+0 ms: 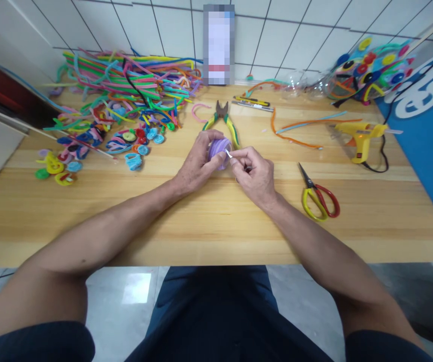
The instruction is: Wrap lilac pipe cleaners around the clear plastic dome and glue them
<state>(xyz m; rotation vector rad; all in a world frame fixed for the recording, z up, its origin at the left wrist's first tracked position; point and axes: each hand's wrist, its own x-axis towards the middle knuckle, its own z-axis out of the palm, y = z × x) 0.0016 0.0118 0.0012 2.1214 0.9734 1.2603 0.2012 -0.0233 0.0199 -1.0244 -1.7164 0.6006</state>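
A round purple coil (215,149) is held above the middle of the wooden table. My left hand (200,163) wraps round its left side, with the thumb across its front. At the coil's right edge, my right hand (253,177) pinches a small white strip (228,153) between thumb and forefinger. The strip's tip meets the coil near my left thumb. Just behind the coil lie pliers (222,111) with yellow-green handles, their jaws pointing away. Scissors (319,197) with one yellow and one red handle rest to the right of my right hand.
Many coloured pipe cleaners (126,80) and small coiled shapes (133,161) cover the left back. A yellow glue gun (361,140) with a cord lies at the right. Cutter knives (254,102) and orange strips are behind. A phone (218,45) stands against the wall.
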